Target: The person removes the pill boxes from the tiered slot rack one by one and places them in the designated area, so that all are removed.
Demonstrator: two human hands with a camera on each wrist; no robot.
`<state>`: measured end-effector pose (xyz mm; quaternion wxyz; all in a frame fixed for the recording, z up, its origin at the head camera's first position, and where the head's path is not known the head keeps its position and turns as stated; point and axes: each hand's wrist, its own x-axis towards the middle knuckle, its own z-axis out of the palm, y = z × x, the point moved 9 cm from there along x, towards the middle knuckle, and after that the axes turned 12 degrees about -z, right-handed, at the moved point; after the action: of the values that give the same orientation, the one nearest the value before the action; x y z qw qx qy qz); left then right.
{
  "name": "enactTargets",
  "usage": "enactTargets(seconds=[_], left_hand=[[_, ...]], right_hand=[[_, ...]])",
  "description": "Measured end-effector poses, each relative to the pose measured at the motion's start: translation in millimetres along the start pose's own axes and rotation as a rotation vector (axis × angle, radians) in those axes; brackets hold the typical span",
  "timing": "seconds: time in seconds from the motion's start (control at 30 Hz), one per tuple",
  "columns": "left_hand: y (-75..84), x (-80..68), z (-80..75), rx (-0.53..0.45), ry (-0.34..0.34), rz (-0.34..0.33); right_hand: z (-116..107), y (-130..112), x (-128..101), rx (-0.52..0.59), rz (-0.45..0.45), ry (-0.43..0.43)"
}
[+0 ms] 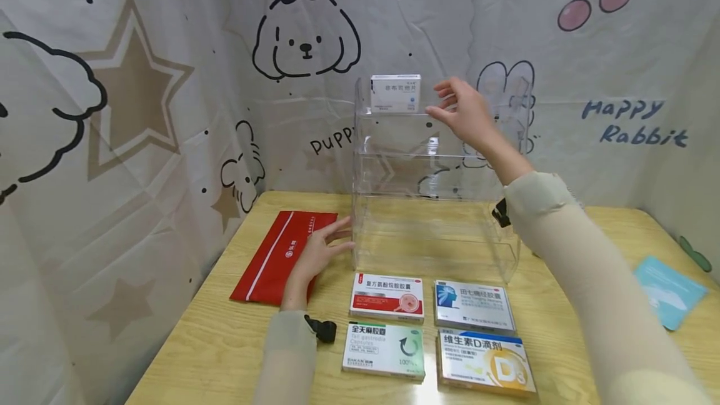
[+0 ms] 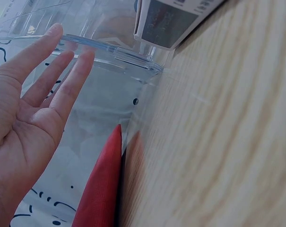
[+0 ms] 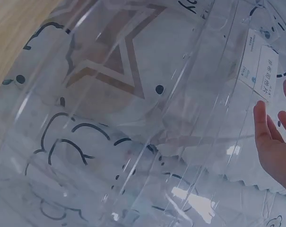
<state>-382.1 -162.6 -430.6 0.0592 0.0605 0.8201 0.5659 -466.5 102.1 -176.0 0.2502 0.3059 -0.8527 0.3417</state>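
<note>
one box up on the rack, four waiting below

a clear rack (image 1: 433,230) of stepped shelves stands at the back of the tabletop (image 1: 214,342), open toward the person, so each tier can be reached from the front. a white box (image 1: 395,92) stands on the top tier at its left end, label facing out where it can be read.

the right hand (image 1: 464,111) is raised to that tier, just beside the box but apart from it, fingers straight and loosely spread, holding nothing. the right wrist view shows the same: fingertips (image 3: 261,120) short of the box (image 3: 261,66), with clear plastic between.

the left hand (image 1: 320,249) rests low at the rack's left wall, palm open, fingers straight; it seems to steady the light rack while the other hand works up top. in the left wrist view the fingers (image 2: 74,80) lie at or against the plastic edge; contact is hard to tell.

under that hand lies a red pouch (image 1: 281,255), flat. in front of the rack four boxes lie face up in two rows: a red box (image 1: 387,295), a blue box (image 1: 474,305), a green box (image 1: 384,349) and a d3 box (image 1: 485,361), within easy reach. a teal packet (image 1: 669,289) lies well apart at the right.
</note>
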Motion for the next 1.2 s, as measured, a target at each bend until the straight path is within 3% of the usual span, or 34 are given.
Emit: enactTargets(seconds=[0.33, 0.87, 1.2], left_hand=[[-0.7, -0.2, 4.4, -0.011, 0.01, -0.021], [-2.8, 1.6, 3.4, -0.003, 0.003, -0.006], [-2.8, 1.0, -2.2, -0.002, 0.013, -0.007]], right_hand=[[12.7, -0.9, 34.4, -0.091, -0.009, 0.0], [26.0, -0.1, 48.7, -0.074, 0.061, -0.055], [28.8, -1.7, 55.1, -0.04, 0.022, 0.034]])
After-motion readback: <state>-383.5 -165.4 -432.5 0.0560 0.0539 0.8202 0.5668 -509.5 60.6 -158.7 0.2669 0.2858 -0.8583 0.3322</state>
